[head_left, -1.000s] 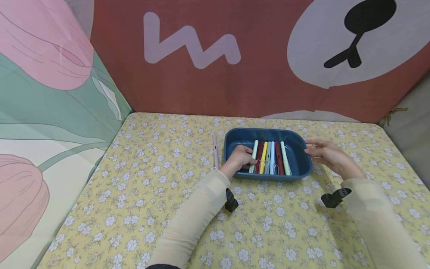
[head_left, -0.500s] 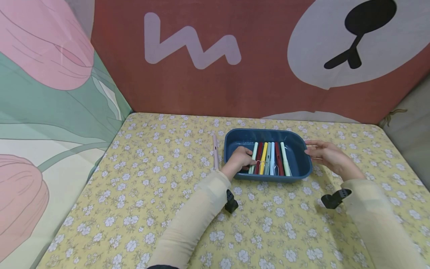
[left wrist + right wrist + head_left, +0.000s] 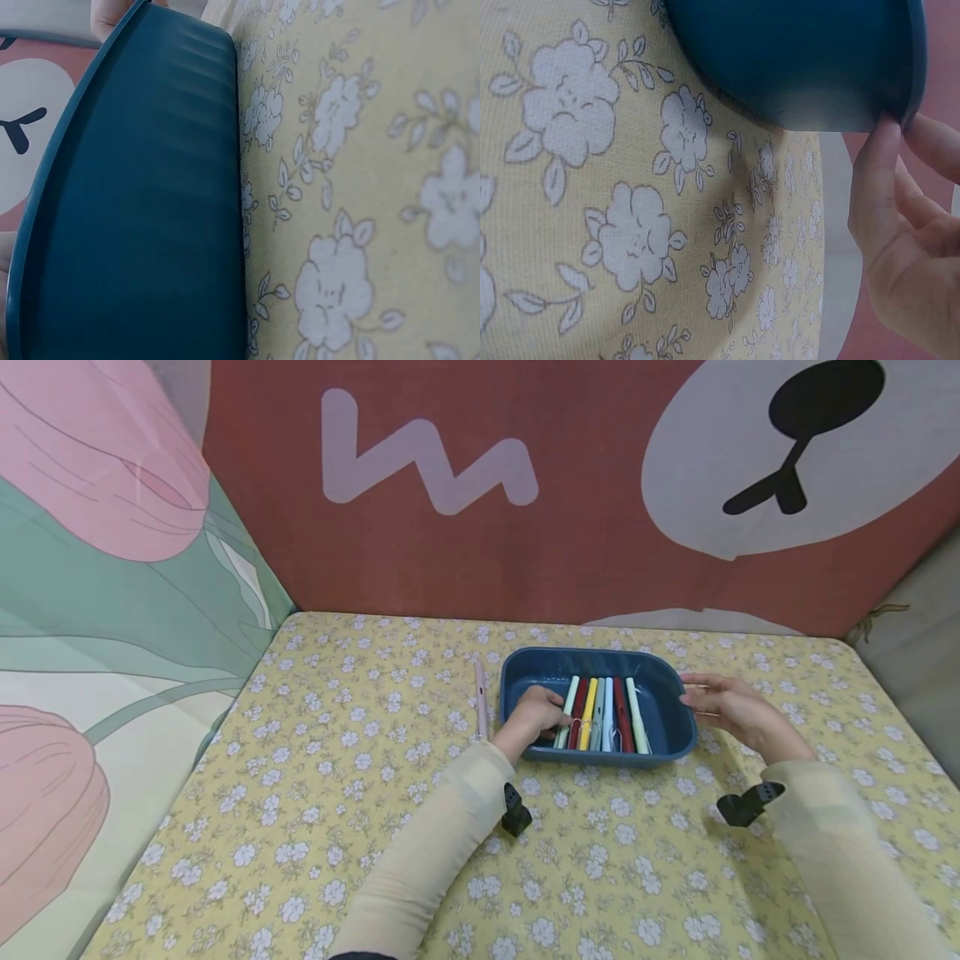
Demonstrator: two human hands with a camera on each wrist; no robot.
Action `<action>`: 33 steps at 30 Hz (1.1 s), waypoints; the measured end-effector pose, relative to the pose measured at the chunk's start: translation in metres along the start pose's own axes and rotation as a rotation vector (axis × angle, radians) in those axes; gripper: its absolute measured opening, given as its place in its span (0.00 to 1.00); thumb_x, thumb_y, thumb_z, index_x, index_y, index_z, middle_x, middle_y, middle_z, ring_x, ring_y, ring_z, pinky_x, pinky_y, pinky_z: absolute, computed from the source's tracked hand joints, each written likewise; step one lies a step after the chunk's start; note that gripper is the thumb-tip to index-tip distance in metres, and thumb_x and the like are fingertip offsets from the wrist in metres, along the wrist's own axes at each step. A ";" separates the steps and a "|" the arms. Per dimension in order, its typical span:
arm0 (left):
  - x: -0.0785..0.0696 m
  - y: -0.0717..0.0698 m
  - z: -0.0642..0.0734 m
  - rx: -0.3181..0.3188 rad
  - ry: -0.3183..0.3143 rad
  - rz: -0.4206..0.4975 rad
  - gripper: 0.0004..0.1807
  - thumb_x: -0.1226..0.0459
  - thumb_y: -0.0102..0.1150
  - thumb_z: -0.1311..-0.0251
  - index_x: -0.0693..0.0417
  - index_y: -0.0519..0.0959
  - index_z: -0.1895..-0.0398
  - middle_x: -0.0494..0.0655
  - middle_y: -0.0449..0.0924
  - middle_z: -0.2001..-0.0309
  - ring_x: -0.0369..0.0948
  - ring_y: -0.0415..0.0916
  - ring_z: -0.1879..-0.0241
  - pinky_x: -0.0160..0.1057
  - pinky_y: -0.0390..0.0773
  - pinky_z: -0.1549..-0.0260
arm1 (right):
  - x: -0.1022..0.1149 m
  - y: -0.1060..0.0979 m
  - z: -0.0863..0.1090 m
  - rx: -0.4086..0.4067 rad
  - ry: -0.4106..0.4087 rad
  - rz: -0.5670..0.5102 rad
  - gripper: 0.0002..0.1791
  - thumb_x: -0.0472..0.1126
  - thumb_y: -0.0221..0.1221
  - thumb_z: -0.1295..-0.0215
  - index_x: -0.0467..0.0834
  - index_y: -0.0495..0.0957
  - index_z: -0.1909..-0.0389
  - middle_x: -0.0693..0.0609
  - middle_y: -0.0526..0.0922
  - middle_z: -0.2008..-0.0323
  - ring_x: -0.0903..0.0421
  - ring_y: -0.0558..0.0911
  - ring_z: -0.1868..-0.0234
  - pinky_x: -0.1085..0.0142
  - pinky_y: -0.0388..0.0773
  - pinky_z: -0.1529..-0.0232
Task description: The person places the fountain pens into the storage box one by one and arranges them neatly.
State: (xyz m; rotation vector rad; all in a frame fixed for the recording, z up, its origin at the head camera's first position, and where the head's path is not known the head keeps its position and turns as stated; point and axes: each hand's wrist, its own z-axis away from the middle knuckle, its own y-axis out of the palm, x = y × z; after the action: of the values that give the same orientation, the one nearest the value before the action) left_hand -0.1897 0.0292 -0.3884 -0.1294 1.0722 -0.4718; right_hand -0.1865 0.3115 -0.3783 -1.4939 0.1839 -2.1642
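A dark blue plastic box (image 3: pixel 666 708) stands on the cloth, holding a row of capped pens side by side. Over its near left edge reaches the left hand (image 3: pixel 534 714), pinching the leftmost pale green pen (image 3: pixel 572 700) near its lower end; part of the grip is hidden behind the hand. At the box's right end, the right hand (image 3: pixel 731 710) pinches the rim, and in the right wrist view its thumb (image 3: pixel 881 161) lies against the outer wall. The left wrist view mostly shows the box's outer side wall (image 3: pixel 150 195).
Left of the box, a mauve pen (image 3: pixel 482 697) lies alone on the yellow floral cloth (image 3: pixel 360 793). Inside the row are red, yellow (image 3: pixel 588 714), grey-green, light blue and pale green pens. A red printed backdrop (image 3: pixel 450 560) rises behind the table.
The leftmost pale green pen tilts slightly more, its far end shifting a little to the right. Both hands and the box stay nearly where they were.
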 end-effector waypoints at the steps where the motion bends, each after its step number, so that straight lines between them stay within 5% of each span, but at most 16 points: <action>1: 0.000 0.000 0.000 0.000 0.005 0.006 0.21 0.70 0.63 0.42 0.61 0.76 0.44 0.55 0.77 0.46 0.47 0.81 0.55 0.38 0.85 0.65 | 0.000 0.000 0.000 0.000 -0.001 0.001 0.38 0.48 0.53 0.29 0.35 0.49 0.27 0.73 0.71 0.59 0.78 0.76 0.60 0.79 0.79 0.56; 9: 0.002 -0.003 0.000 -0.025 0.100 0.083 0.18 0.67 0.59 0.39 0.63 0.77 0.45 0.56 0.77 0.45 0.48 0.80 0.55 0.38 0.84 0.64 | -0.001 0.000 0.000 -0.004 0.004 0.006 0.39 0.50 0.53 0.30 0.36 0.50 0.28 0.74 0.72 0.60 0.78 0.76 0.60 0.79 0.79 0.56; 20: -0.008 -0.010 0.005 -0.052 0.347 0.258 0.19 0.67 0.54 0.35 0.60 0.75 0.42 0.56 0.79 0.50 0.48 0.79 0.52 0.42 0.84 0.53 | -0.001 -0.001 0.000 -0.001 0.012 0.007 0.37 0.47 0.51 0.28 0.35 0.48 0.27 0.73 0.70 0.58 0.78 0.75 0.60 0.79 0.79 0.56; 33: -0.021 -0.043 0.016 -0.094 0.395 0.356 0.18 0.66 0.52 0.33 0.58 0.74 0.41 0.58 0.76 0.48 0.53 0.76 0.47 0.44 0.82 0.48 | 0.000 -0.001 0.001 0.005 0.004 -0.002 0.39 0.48 0.51 0.28 0.35 0.46 0.26 0.75 0.73 0.61 0.78 0.76 0.60 0.78 0.80 0.56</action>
State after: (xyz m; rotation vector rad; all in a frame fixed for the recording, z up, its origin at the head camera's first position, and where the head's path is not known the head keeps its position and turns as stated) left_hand -0.1970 -0.0019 -0.3499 0.0767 1.4716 -0.1250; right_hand -0.1858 0.3130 -0.3775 -1.4883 0.1783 -2.1676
